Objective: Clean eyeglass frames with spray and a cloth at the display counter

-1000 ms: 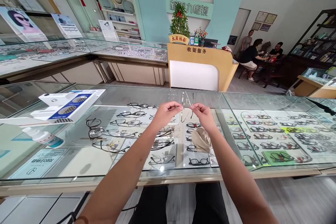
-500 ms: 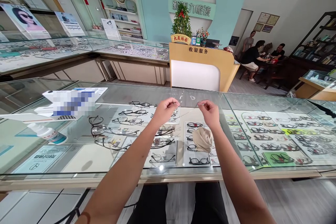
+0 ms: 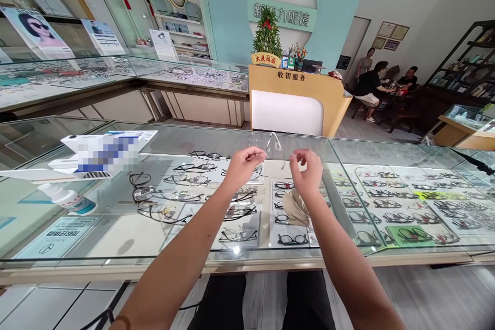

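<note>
My left hand (image 3: pixel 244 166) pinches a thin pair of eyeglasses (image 3: pixel 274 141) above the glass counter. Only slender, pale parts of the frame show; the lenses are hard to make out. Just right of the glasses is my right hand (image 3: pixel 306 169), its fingers curled but apart, with nothing visible in them. Below the right hand lies a crumpled beige cloth (image 3: pixel 294 208) on the counter top, partly covered by my wrist. Several pairs of glasses (image 3: pixel 193 167) show around and beneath my forearms.
The glass display counter (image 3: pixel 247 264) spans the front. On its left stand a white-and-blue box (image 3: pixel 106 153) and a white spray bottle (image 3: pixel 68 199). A cash desk (image 3: pixel 297 82) with plants is behind. Several people (image 3: pixel 372 80) are at a table at the back right.
My right hand has let go of the glasses and its fingers have parted. The glasses have turned in my left hand, with a bent pale part now pointing up.
</note>
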Available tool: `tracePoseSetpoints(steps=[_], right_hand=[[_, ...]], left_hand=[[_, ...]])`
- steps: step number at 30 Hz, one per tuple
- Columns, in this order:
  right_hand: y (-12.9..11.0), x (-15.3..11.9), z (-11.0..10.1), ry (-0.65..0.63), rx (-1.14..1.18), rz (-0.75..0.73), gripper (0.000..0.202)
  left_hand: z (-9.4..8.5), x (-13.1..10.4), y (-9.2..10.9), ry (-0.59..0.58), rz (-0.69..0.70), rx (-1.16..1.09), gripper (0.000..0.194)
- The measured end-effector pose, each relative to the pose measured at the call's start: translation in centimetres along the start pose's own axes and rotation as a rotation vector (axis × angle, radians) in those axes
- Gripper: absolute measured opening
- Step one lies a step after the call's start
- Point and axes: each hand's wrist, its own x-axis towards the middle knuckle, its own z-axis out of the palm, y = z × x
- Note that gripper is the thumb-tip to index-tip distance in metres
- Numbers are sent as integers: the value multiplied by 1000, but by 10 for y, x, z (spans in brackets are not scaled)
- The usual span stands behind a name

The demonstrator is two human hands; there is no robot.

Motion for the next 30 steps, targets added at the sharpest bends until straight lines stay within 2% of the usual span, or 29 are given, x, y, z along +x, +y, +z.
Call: tracePoseSetpoints(steps=[4, 6, 10, 15, 19, 25, 30], right_hand=[[-13, -6, 4, -300, 159, -69, 28], [-15, -8, 7, -364, 158, -57, 30], [-12, -9, 11, -361, 58, 33, 34], [-7, -2, 4, -242, -43, 194, 54], [-5, 2, 0, -184, -13, 230, 58], [-3, -1, 5, -260, 167, 216, 50], [-3, -4, 13, -475, 367, 165, 37]], left_hand=[[5, -6, 6, -36, 24, 5, 35], [7, -7, 6, -47, 43, 29, 36], [7, -8, 5, -49, 73, 99, 34], [6, -8, 7, -91, 48, 153, 32], [7, -9, 7, -146, 36, 168, 33], [7, -7, 6, -121, 28, 80, 32], [8, -7, 6, -173, 2, -9, 35]])
